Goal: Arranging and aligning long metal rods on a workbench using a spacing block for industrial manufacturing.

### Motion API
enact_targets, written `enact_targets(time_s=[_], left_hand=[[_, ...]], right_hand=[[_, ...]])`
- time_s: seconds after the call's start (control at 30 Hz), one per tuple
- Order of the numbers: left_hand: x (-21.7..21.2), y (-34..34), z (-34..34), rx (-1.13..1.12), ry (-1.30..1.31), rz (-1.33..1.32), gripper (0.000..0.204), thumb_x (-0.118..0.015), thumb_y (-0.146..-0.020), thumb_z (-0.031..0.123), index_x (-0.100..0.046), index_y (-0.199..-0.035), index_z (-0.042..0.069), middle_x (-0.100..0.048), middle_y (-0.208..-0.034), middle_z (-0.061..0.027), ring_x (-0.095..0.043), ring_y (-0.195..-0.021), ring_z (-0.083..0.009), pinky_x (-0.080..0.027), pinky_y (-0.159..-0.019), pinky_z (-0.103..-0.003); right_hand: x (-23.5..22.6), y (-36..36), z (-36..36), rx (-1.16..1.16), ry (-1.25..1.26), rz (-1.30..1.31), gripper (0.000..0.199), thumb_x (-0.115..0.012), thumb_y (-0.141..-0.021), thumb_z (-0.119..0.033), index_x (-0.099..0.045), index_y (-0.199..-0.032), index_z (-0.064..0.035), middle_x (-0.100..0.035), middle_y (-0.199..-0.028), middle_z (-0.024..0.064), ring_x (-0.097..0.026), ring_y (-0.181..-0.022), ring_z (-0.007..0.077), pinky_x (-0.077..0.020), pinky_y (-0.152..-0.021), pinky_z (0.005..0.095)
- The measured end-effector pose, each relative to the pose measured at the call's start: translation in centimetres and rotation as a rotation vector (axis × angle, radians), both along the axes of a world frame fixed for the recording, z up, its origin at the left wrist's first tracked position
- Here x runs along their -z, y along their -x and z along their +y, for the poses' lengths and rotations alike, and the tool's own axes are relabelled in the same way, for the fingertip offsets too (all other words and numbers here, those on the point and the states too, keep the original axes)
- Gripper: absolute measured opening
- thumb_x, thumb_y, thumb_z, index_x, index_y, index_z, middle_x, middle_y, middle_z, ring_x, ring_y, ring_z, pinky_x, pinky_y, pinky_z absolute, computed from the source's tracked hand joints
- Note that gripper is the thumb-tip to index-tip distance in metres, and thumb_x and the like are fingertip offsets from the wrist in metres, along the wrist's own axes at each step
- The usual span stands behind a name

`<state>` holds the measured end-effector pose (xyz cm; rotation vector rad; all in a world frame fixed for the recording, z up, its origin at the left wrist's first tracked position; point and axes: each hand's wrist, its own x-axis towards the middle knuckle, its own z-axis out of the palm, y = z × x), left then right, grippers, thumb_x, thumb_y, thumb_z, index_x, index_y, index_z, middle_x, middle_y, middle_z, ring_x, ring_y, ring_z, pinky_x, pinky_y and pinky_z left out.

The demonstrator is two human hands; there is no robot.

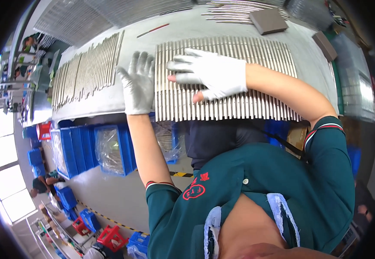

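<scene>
In the head view, a person in a dark green shirt [256, 172] works with both gloved hands at a pale surface [105, 102]. A wide batch of metal rods [226, 110] lies on it directly in front of the person, the rods packed side by side, with their near ends forming an uneven line at the surface's near edge. The right hand [215, 75] is open and lies palm down across this batch, fingers pointing left; the tips of the thumb and one finger show bare through the glove. It is not closed around any rod. The left hand [140, 88] is also open and grips nothing, its fingers pointing away from the body and its thumb standing out to the left. It is just beside the left edge of the batch; whether it touches the outermost rod, I cannot tell.

Farther left lies a second batch of rods [88, 67], with ragged near ends. A thin red-ended stick [155, 30] lies behind the left hand. Toward the far right are some loose rods [228, 17], a brown block [268, 21] beside them and another brown block [325, 46] near the right edge. Blue bins [77, 146] stand below the surface on the left.
</scene>
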<state>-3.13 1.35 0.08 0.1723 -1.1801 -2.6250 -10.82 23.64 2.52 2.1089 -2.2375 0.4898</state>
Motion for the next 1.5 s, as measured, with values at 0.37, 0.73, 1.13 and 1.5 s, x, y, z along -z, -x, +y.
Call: enact_targets(time_s=[0.37,0.73,1.13,1.5], left_hand=[[-0.2,0.0,-0.3,-0.049,0.05,-0.014,0.089,-0.058,-0.076,0.061,-0.032,-0.131,-0.003,-0.04,-0.129,-0.0174,-0.039,-0.122,-0.0291,-0.029,-0.109,-0.04],[-0.4,-0.1,-0.2,-0.041,0.03,-0.032,0.089,-0.059,-0.075,0.061,-0.033,-0.13,-0.003,-0.04,-0.129,-0.0203,-0.038,-0.124,-0.0313,-0.03,-0.109,-0.041],[-0.4,-0.2,-0.6,-0.028,-0.023,-0.005,0.086,-0.061,-0.077,0.055,-0.031,-0.132,-0.003,-0.035,-0.135,-0.0219,-0.036,-0.126,-0.0338,-0.029,-0.11,-0.043],[-0.1,-0.2,-0.7,-0.033,-0.03,0.017,0.087,-0.058,-0.08,0.054,-0.026,-0.135,-0.007,-0.029,-0.138,-0.027,-0.033,-0.128,-0.0375,-0.029,-0.11,-0.045]], right_hand=[[-0.9,-0.9,15.4,0.247,-0.231,0.029,0.085,-0.03,-0.082,-0.07,-0.037,-0.136,-0.0046,-0.03,-0.144,0.0172,-0.024,-0.135,0.0344,-0.0139,-0.112,0.0473],[-1.0,-0.5,18.5,0.288,-0.227,-0.009,0.087,-0.027,-0.079,-0.074,-0.042,-0.134,-0.0086,-0.032,-0.143,0.0158,-0.027,-0.134,0.0349,-0.0143,-0.111,0.0501],[-0.8,-0.7,17.0,0.227,-0.169,-0.043,0.08,-0.033,-0.081,-0.069,-0.045,-0.131,-0.0088,-0.035,-0.142,0.0155,-0.032,-0.131,0.0359,-0.0173,-0.11,0.0511],[-0.8,-1.0,16.4,0.226,-0.165,0.01,0.079,-0.03,-0.083,-0.068,-0.044,-0.133,-0.0091,-0.034,-0.143,0.0129,-0.029,-0.133,0.0326,-0.0162,-0.111,0.0488]])
